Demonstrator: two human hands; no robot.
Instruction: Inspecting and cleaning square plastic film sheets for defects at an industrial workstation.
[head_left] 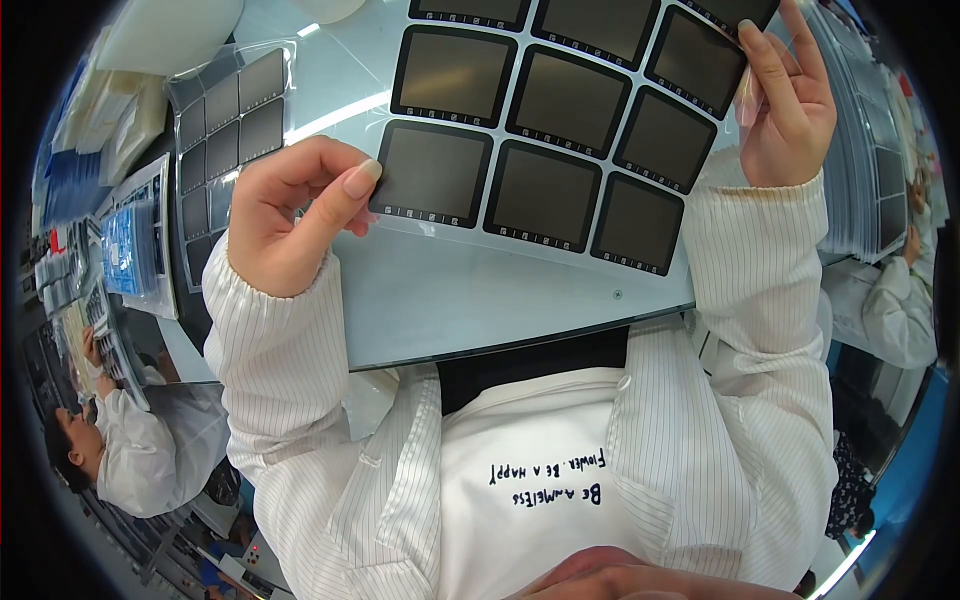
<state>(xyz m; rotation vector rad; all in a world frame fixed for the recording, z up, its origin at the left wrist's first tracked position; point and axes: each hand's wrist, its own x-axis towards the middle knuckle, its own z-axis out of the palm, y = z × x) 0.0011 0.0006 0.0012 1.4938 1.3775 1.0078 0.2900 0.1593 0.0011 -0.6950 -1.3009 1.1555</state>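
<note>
A clear plastic sheet (560, 130) carrying several dark square panels with black borders is held up over the pale worktable (470, 310). My left hand (295, 210) pinches the sheet's lower left corner, thumb on top beside the nearest panel. My right hand (785, 100) grips the sheet's upper right edge, fingers over the corner panel. Both sleeves are white with thin stripes.
A second sheet of dark panels (225, 140) lies on the table to the left, next to blue-printed trays (135, 245). A stack of clear sheets (870, 150) stands at the right. One co-worker in white sits lower left (140, 450), another at right (895, 300).
</note>
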